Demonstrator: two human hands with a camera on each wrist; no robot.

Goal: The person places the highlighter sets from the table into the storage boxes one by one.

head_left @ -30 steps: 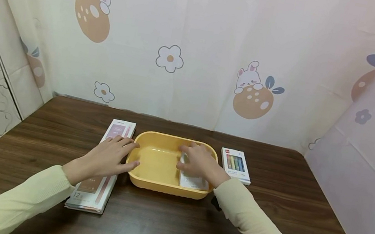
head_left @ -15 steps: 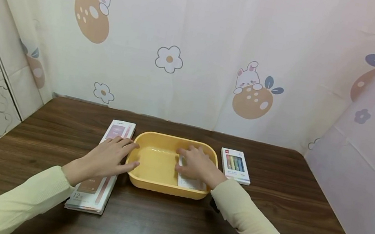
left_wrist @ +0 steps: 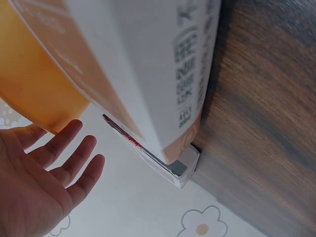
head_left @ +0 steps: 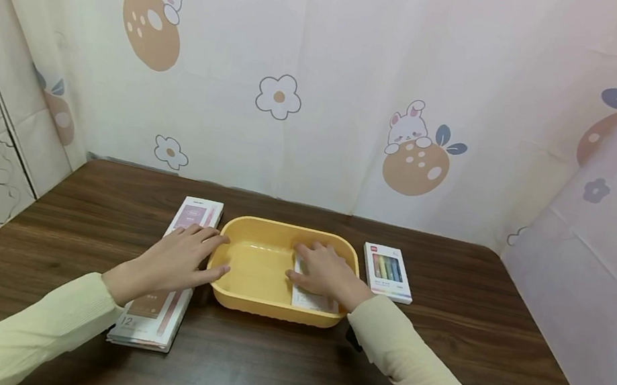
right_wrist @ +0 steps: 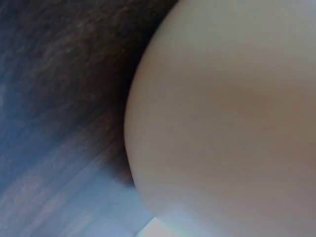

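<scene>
A yellow plastic tray (head_left: 253, 306) stands mid-table. My left hand (head_left: 177, 259) is at its left rim, fingers spread and only slightly bent, thumb tip over the inside; the left wrist view shows this hand (left_wrist: 44, 173) beside the tray's orange-looking wall (left_wrist: 39, 84). Inside the tray, at its right end, lies a white box (head_left: 311, 301). My right hand (head_left: 326, 272) covers much of that box, its thumb and a fingertip near the box's left edge. I cannot tell whether the right fingers grip the box. Blurred skin fills most of the right wrist view.
Under my left forearm lies a long white-and-pink box (head_left: 152, 323) on top of another, both reaching past the tray's left side. Right of the tray lies a small white box (head_left: 387, 272) picturing coloured sticks. A patterned curtain (head_left: 321, 154) hangs behind the dark wood table (head_left: 265, 376).
Inside the tray, the white box has shifted slightly to the left together with my right hand. The left hand and the tray stay where they were.
</scene>
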